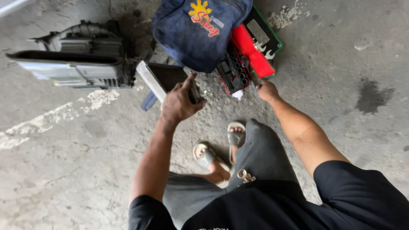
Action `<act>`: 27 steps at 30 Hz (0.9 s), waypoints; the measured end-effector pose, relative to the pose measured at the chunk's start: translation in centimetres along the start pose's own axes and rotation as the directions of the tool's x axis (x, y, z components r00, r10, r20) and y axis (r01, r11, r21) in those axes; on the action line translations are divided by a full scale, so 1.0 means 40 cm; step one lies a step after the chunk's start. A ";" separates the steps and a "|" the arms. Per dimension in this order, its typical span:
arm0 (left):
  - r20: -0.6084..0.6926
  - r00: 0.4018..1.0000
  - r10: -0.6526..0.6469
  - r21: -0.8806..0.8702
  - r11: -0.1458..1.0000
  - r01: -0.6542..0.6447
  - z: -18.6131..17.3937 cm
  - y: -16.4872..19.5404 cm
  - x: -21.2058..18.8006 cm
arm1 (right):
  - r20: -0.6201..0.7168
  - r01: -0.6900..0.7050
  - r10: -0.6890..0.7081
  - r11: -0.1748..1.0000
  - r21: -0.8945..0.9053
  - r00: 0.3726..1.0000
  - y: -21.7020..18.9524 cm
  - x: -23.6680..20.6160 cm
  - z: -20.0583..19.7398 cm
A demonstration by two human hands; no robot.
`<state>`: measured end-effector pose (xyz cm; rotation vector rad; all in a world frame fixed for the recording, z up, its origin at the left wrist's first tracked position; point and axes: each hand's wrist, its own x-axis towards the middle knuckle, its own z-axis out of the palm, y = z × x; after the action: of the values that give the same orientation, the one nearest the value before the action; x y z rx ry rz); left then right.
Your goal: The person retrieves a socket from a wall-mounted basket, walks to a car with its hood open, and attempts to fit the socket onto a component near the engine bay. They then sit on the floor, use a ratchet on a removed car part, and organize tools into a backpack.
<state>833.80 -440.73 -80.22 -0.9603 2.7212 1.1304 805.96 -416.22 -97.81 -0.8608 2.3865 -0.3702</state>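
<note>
Left hand (179, 102) grips the flat rectangular dark-cored panel with pale frame (164, 79), held on edge above the rough concrete floor (64, 170), just beside the black plastic housing (81, 59). Panel looks stiff and light; frame edges give best hold. Right hand (266, 90) closed on a thin metal tool (254, 88) at the red-and-black socket case (249, 55), partly under a blue cloth bag (196, 34).

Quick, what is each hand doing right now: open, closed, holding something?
Left hand: closed on a dark flat part.
Right hand: closed on a thin metal tool beside the socket case.
</note>
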 end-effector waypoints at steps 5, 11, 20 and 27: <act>-0.077 0.996 0.053 0.045 0.998 -0.050 0.040 -0.079 0.013 | 0.013 -0.031 0.033 0.984 -0.174 0.999 0.009 0.125 0.128; -0.178 0.979 0.100 0.043 0.995 -0.094 0.058 -0.132 0.016 | 0.107 -0.198 0.246 0.921 -0.336 0.963 0.023 0.264 0.212; -0.174 0.974 0.143 0.065 0.989 -0.134 0.091 -0.140 0.014 | 0.057 0.071 -0.057 0.959 -0.274 0.997 0.108 0.299 0.220; 0.011 0.988 0.157 0.166 0.974 -0.156 0.209 -0.081 0.009 | -0.032 0.020 -0.029 0.964 -0.264 0.999 0.120 0.311 0.233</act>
<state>833.76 -437.21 -88.46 -0.7370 2.8802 0.9015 801.29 -421.30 -112.53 -1.0090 2.4965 -0.0772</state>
